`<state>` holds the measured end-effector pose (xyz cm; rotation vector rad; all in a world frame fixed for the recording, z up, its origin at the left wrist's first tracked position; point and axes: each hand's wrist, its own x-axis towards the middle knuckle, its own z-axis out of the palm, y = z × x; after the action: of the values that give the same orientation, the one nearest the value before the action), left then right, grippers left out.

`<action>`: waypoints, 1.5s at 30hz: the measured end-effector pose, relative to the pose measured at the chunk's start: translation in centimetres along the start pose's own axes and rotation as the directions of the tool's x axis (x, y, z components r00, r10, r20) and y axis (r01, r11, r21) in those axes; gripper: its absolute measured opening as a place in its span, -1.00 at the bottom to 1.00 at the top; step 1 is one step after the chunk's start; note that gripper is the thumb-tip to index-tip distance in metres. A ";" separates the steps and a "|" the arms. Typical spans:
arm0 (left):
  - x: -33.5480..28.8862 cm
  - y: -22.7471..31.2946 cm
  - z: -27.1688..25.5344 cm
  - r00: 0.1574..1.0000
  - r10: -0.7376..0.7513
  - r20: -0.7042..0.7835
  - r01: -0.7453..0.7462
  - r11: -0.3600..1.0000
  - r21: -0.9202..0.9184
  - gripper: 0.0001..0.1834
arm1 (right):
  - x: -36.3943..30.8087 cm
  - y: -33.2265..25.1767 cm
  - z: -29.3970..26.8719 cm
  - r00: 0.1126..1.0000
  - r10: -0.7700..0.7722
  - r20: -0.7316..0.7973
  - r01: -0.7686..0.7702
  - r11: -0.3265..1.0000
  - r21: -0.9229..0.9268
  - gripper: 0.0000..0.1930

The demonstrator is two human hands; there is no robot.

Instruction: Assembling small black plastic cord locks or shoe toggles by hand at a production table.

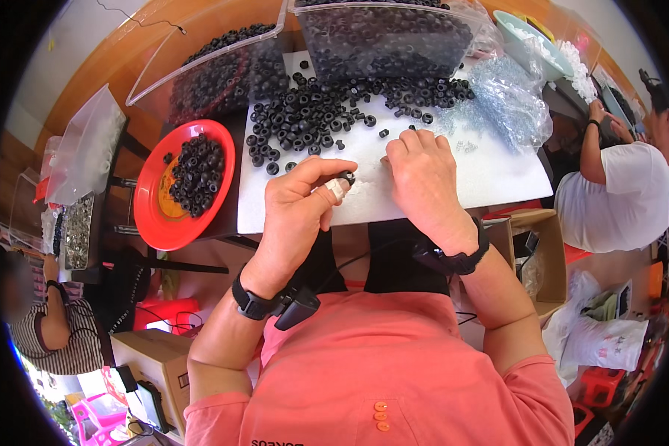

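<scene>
Over the white board [256, 204], my left hand [296, 199] pinches a small black ring-shaped part [347, 177] between thumb and forefinger. White tape [337, 189] wraps that thumb. A short way to the right, my right hand [426, 178] is closed with its fingers pointing down near the board. Its fingertips are mostly hidden, so whatever they grip does not show. Beyond both hands spreads a loose pile of the same black parts [297, 123]. Tiny clear pieces [466, 146] lie right of my right hand.
Two clear bins [223, 63] [386, 41] of black parts stand behind the board. A red plate [145, 208] with more parts is at left. At right lie a clear plastic bag [524, 111], a pale green bowl [509, 22] and a cardboard box [554, 256]. Other people sit on both sides.
</scene>
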<state>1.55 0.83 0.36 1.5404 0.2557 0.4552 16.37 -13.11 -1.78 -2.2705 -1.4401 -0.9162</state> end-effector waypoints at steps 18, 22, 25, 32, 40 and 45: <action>0.7 -0.9 0.2 0.974 -0.224 0.046 0.228 0.937 -0.265 -0.78 | 0.9 -1.2 -1.6 0.980 0.195 0.047 -0.159 0.609 0.777 -0.85; 0.8 -0.8 0.2 0.975 -0.217 0.037 0.218 0.930 -0.297 -0.79 | 0.9 -1.8 -1.5 0.980 0.183 0.074 -0.167 0.570 0.804 -0.85; 0.8 -0.6 0.2 0.971 -0.239 0.028 0.236 0.923 -0.305 -0.81 | 1.0 -2.0 -1.4 0.985 0.155 0.073 -0.151 0.582 0.799 -0.84; 0.5 -0.9 0.4 0.974 -0.226 -0.020 0.210 0.931 -0.300 -0.82 | 0.7 -2.8 -0.8 0.972 0.199 0.121 -0.199 0.440 0.876 -0.86; 0.4 -1.1 0.4 0.978 -0.205 -0.035 0.187 0.939 -0.290 -0.82 | 0.8 -2.5 -1.4 0.993 0.119 0.005 -0.075 0.592 0.803 -0.84; 0.4 -1.3 0.5 0.977 -0.205 -0.055 0.180 0.940 -0.291 -0.83 | 1.2 -2.6 -1.6 0.997 0.001 -0.076 0.046 0.783 0.620 -0.82</action>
<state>2.33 0.58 -0.85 1.2022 0.3865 0.3839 13.82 -11.99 -0.03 -1.7050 -1.4612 -0.4179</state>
